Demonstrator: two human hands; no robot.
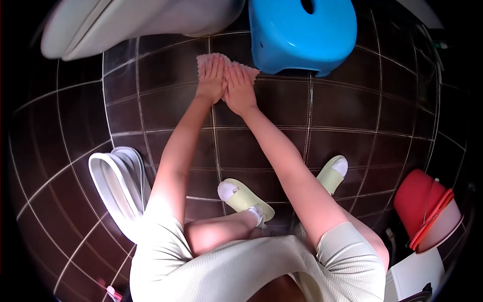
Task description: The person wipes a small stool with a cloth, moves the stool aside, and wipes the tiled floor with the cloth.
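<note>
A pink cloth with a scalloped edge lies spread on the dark brown tiled floor. My left hand rests flat on the cloth's left part, fingers stretched out and pointing away from me. Beside it, my right hand also lies flat on the cloth, its fingers extended. The two hands touch along their inner sides and cover the middle of the cloth. Just right of the cloth stands a blue plastic stool, close to the cloth's right corner.
A white toilet base stands at the upper left. White basins lean together at the left. On the right are a red bucket and a white box-like object. My feet wear pale green slippers.
</note>
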